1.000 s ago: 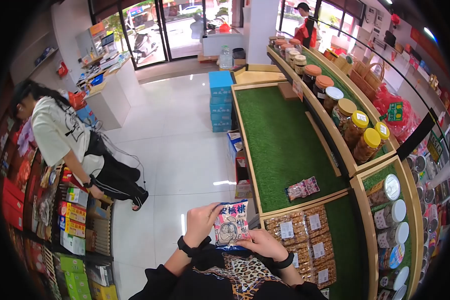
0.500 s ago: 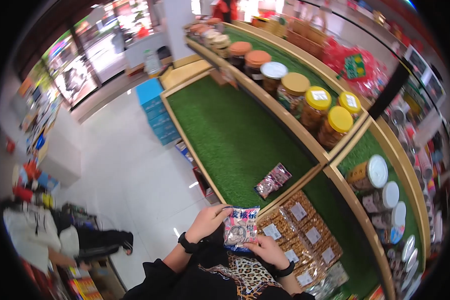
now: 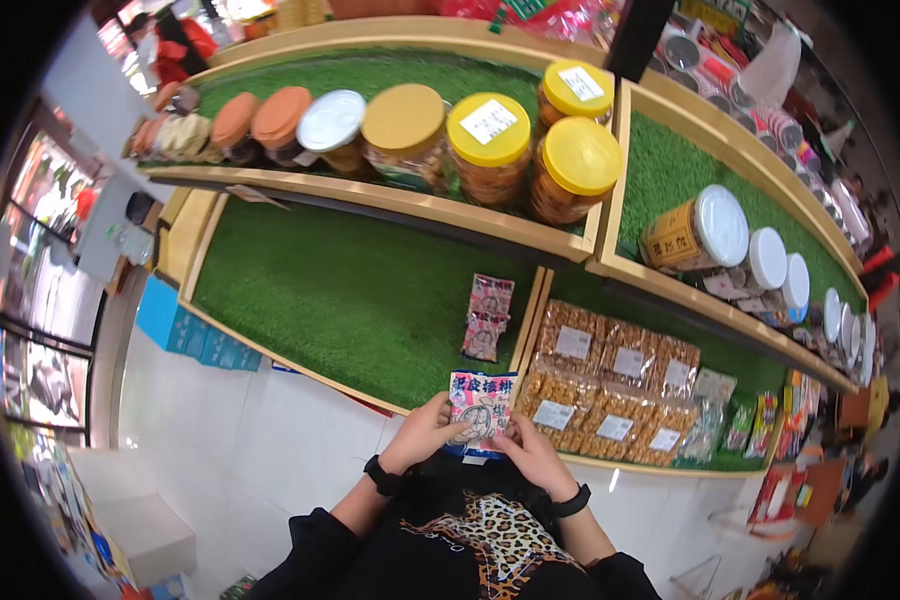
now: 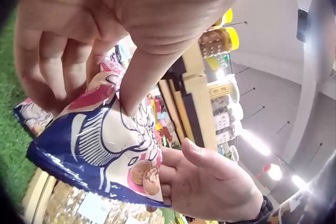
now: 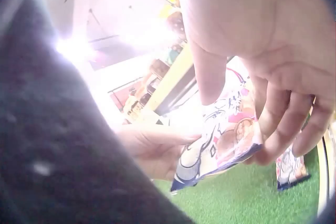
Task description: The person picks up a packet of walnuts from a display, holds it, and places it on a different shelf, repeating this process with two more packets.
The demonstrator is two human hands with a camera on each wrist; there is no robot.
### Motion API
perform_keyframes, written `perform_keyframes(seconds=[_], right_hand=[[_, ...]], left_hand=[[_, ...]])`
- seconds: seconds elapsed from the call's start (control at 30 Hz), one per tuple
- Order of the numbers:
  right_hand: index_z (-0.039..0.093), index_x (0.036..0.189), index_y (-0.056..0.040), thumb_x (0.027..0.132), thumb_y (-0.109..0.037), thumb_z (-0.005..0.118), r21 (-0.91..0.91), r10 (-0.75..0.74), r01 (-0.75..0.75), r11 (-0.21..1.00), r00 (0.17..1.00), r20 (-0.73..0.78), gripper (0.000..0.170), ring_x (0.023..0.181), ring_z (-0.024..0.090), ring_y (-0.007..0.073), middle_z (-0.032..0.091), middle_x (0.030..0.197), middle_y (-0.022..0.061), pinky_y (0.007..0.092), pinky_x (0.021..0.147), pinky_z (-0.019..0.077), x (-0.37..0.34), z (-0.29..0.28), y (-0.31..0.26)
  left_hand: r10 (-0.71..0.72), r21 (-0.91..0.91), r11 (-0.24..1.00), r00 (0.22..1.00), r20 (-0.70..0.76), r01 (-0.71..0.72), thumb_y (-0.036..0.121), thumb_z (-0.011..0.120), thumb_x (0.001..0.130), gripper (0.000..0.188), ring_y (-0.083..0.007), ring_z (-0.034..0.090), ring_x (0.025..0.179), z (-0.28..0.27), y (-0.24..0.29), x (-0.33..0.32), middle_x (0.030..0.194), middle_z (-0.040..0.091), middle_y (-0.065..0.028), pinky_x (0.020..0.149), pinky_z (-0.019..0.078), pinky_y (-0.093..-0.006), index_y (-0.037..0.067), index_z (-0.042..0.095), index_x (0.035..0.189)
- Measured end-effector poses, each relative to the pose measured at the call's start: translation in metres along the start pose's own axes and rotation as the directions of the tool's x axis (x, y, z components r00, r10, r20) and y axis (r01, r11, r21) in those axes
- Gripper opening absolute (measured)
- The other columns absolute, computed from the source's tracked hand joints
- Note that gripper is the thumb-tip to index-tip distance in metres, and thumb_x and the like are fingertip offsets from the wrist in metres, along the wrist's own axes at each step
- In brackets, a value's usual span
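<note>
Both hands hold a pink, white and blue packet of walnuts (image 3: 482, 402) upright in front of the chest, its printed front towards the head camera. My left hand (image 3: 420, 436) grips its left side; in the left wrist view the thumb (image 4: 139, 79) lies across the front with the fingers behind. At the lower right edge my right hand (image 3: 536, 458) pinches it, thumb on the front, fingers at the back, as the right wrist view shows. Beyond it, two similar packets (image 3: 487, 315) lie end to end on the green shelf (image 3: 340, 300).
Right of a wooden divider (image 3: 532, 325) lie several clear packs of brown snacks (image 3: 610, 385). Yellow-lidded jars (image 3: 488, 145) stand on the raised shelf behind, with white-lidded tubs (image 3: 720, 226) to the right. Blue boxes (image 3: 195, 325) are stacked at the left end.
The head view has swung right, bringing the shelves square in front. My left hand has shifted from the packet's upper left corner down its left side. Both hands still hold it.
</note>
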State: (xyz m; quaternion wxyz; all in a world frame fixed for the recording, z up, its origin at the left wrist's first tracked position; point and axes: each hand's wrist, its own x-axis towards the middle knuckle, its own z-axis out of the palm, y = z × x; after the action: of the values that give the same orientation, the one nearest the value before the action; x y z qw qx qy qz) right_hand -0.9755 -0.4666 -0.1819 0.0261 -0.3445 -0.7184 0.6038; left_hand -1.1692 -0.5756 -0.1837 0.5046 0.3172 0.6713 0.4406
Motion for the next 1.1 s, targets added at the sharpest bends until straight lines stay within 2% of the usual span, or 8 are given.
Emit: perform_keyframes(seconds=[0.17, 0.3, 0.57, 0.63, 0.8, 0.9, 0.97, 1.1], right_hand=[[0.046, 0.124, 0.0041, 0.090, -0.027, 0.060, 0.204, -0.006, 0.031, 0.979, 0.993, -0.122, 0.048, 0.073, 0.060, 0.0177, 0.063, 0.082, 0.0094, 0.0296, 0.068, 0.0477, 0.035, 0.034, 0.056], [0.045, 0.123, 0.0063, 0.086, -0.015, 0.060, 0.146, 0.253, -0.255, 0.956, 0.967, 0.038, 0.045, 0.072, 0.061, 0.0175, 0.064, 0.080, 0.0088, 0.0292, 0.070, 0.0489, 0.078, 0.047, 0.107], [0.032, 0.135, 0.0038, 0.090, -0.009, 0.055, 0.392, 0.336, -0.258, 0.883, 0.931, -0.143, 0.052, 0.097, 0.063, 0.0198, 0.062, 0.106, 0.0151, 0.0332, 0.087, 0.0478, 0.167, 0.066, 0.172], [0.033, 0.136, 0.0023, 0.090, -0.012, 0.056, 0.419, 0.329, -0.251, 0.872, 0.936, -0.124, 0.054, 0.099, 0.061, 0.0184, 0.062, 0.107, 0.0129, 0.0325, 0.086, 0.0461, 0.177, 0.071, 0.177], [0.027, 0.143, -0.0051, 0.089, -0.025, 0.058, 0.588, 0.358, -0.266, 0.764, 0.933, -0.043, 0.066, 0.097, 0.055, 0.0126, 0.061, 0.113, 0.0043, 0.0236, 0.075, 0.0387, 0.172, 0.065, 0.148], [0.014, 0.145, 0.0065, 0.087, -0.030, 0.062, 0.308, 0.268, -0.204, 0.929, 0.946, -0.182, 0.083, 0.120, 0.050, 0.0277, 0.046, 0.134, 0.0204, 0.0349, 0.098, 0.0395, 0.169, 0.069, 0.184], [0.030, 0.141, 0.0052, 0.086, -0.034, 0.064, 0.058, 0.373, -0.368, 0.928, 0.914, -0.158, 0.076, 0.113, 0.054, 0.0291, 0.055, 0.122, 0.0211, 0.0343, 0.093, 0.0426, 0.144, 0.043, 0.113], [0.054, 0.122, 0.0018, 0.092, -0.024, 0.057, 0.142, 0.215, -0.207, 0.968, 0.975, -0.048, 0.040, 0.094, 0.060, 0.0172, 0.063, 0.101, 0.0085, 0.0283, 0.083, 0.0466, 0.102, 0.020, 0.102]], left_hand=[[-0.042, -0.149, 0.987, 0.992, 0.122, 0.060, 0.012, 0.068, 0.084, 0.038, -0.0161, 0.066, 0.083, -0.006, -0.096, 0.050, 0.093, 0.067, -0.0133, 0.072, 0.0509, -0.0277, -0.002, 0.050, 0.114], [-0.111, -0.093, 0.988, 0.985, 0.133, 0.124, 0.008, 0.065, 0.081, 0.037, -0.0174, 0.065, 0.085, -0.002, -0.161, 0.097, 0.095, 0.068, -0.0141, 0.074, 0.0505, -0.0289, -0.001, 0.051, 0.114], [-0.156, -0.242, 0.958, 0.988, 0.000, 0.151, 0.005, 0.055, 0.085, 0.048, -0.0243, 0.065, 0.090, 0.008, -0.205, 0.182, 0.101, 0.065, -0.0178, 0.079, 0.0503, -0.0327, -0.002, 0.042, 0.131], [-0.223, 0.256, 0.938, 0.972, -0.074, 0.235, 0.019, 0.054, 0.087, 0.051, -0.0353, 0.060, 0.100, 0.004, -0.202, 0.191, 0.109, 0.062, -0.0246, 0.087, 0.0473, -0.0422, 0.009, 0.042, 0.135], [-0.242, 0.240, 0.939, 0.969, -0.048, 0.246, 0.029, 0.053, 0.087, 0.056, -0.0448, 0.054, 0.108, 0.001, -0.178, 0.189, 0.114, 0.057, -0.0319, 0.094, 0.0422, -0.0477, 0.006, 0.038, 0.137], [-0.179, 0.299, 0.935, 0.982, -0.059, 0.189, 0.042, 0.053, 0.088, 0.079, -0.0452, 0.053, 0.113, -0.005, -0.207, 0.191, 0.118, 0.052, -0.0368, 0.095, 0.0424, -0.0440, -0.010, 0.024, 0.140], [-0.151, 0.194, 0.968, 0.987, -0.061, 0.161, 0.042, 0.056, 0.087, 0.080, -0.0408, 0.048, 0.122, -0.016, -0.196, 0.179, 0.130, 0.045, -0.0351, 0.100, 0.0393, -0.0407, -0.008, 0.025, 0.141], [-0.184, -0.023, 0.982, 0.983, 0.026, 0.185, 0.031, 0.057, 0.089, 0.063, -0.0251, 0.056, 0.107, -0.056, -0.147, 0.134, 0.118, 0.058, -0.0239, 0.091, 0.0438, -0.0327, -0.005, 0.036, 0.137]])
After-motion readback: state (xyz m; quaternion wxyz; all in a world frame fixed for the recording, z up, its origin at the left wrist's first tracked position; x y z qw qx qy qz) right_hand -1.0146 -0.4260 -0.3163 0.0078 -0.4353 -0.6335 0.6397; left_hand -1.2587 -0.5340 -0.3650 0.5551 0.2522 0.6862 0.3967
